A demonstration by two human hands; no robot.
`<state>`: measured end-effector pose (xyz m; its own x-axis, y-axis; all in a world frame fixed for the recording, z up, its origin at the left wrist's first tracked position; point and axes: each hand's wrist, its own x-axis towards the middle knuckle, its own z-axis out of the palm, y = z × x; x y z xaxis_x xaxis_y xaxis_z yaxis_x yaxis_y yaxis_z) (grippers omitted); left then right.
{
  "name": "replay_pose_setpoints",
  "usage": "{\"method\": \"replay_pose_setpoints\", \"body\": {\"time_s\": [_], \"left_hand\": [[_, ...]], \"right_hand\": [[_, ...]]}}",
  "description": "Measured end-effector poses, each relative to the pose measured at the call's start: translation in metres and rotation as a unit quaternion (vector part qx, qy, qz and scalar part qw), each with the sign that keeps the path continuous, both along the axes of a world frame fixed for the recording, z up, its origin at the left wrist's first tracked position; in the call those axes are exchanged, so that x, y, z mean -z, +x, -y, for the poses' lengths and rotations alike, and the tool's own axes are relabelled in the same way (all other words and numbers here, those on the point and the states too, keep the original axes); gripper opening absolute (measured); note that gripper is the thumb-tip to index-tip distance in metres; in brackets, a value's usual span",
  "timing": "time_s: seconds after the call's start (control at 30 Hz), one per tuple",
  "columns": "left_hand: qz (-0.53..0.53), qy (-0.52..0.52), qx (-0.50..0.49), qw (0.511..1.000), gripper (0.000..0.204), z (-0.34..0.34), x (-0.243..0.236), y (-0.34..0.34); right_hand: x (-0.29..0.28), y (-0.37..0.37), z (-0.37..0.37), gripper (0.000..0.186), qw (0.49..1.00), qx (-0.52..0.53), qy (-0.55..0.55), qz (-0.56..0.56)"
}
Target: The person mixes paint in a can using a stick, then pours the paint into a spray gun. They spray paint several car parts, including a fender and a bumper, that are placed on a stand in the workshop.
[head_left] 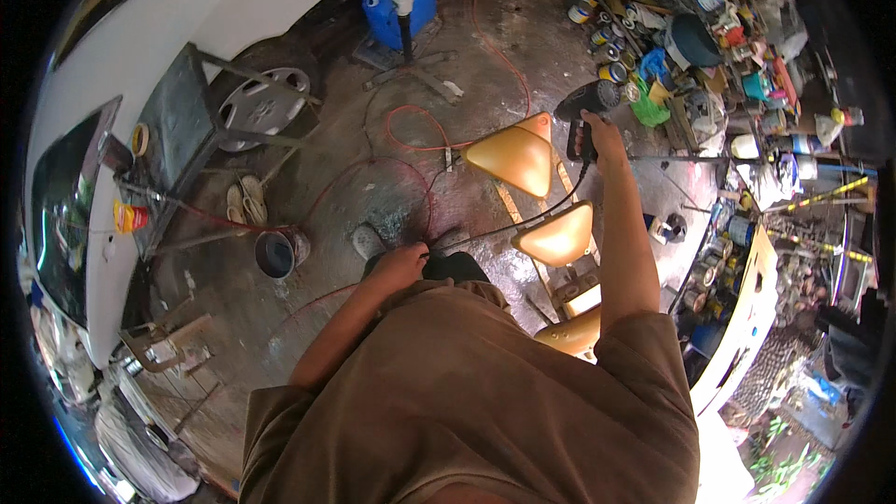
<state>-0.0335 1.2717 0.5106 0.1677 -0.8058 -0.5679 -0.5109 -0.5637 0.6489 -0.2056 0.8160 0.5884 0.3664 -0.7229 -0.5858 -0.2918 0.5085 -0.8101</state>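
My right hand (605, 138) is wrapped round the handle of a black hair dryer (590, 98), held out above the far end of a narrow wooden rack (507, 201). Below and left of the dryer, a glossy gold triangular panel (513, 161) rests on the rack. A second gold panel (557, 235) lies nearer to me, and a third gold piece (571, 333) is partly hidden by my shirt. From the dryer a black cord (523, 224) runs down to my left hand (401, 266), which is closed in front of my waist and seems to grip the cord.
A red hose (392, 161) loops across the stained floor. To the left stand a metal frame table (177, 131), a wheel cover (266, 110) and a bucket (277, 254). A blue jerrycan (401, 5) stands at the back. Cans and clutter (686, 47) crowd the right side.
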Motion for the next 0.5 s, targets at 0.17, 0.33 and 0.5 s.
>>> {"method": "replay_pose_setpoints", "body": {"time_s": [0.17,0.33,0.5], "left_hand": [[0.003,-0.020,-0.029,0.999,0.023,-0.018,0.003,-0.008],[-0.005,-0.015,-0.031,0.999,0.023,-0.061,0.034,-0.003],[-0.021,0.016,-0.012,1.000,0.022,-0.101,0.065,0.007]], "right_hand": [[-0.017,0.062,-0.013,0.024,0.992,-0.103,0.042,-0.063],[-0.027,0.115,-0.078,0.020,0.965,-0.238,0.046,-0.103],[-0.018,0.125,-0.157,0.021,0.950,-0.297,0.009,-0.097]]}}
